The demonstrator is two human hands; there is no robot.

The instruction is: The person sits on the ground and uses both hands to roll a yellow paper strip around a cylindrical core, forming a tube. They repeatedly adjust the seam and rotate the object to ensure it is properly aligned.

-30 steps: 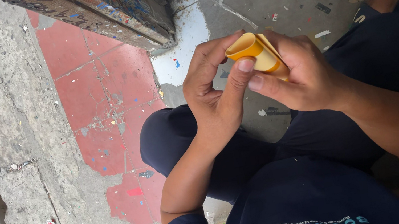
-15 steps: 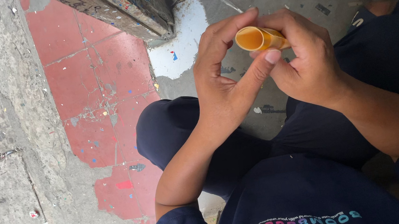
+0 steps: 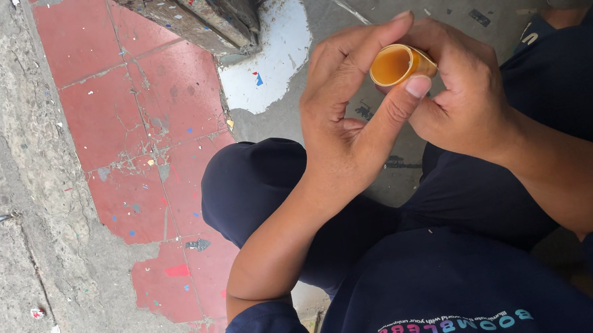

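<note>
- Head view: a small orange tube is gripped by both hands, left hand and right hand.
- It is best rolled slowly, kept tight.

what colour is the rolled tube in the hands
Yellow-orange, the rolled tube seen end-on in the head view.
</note>
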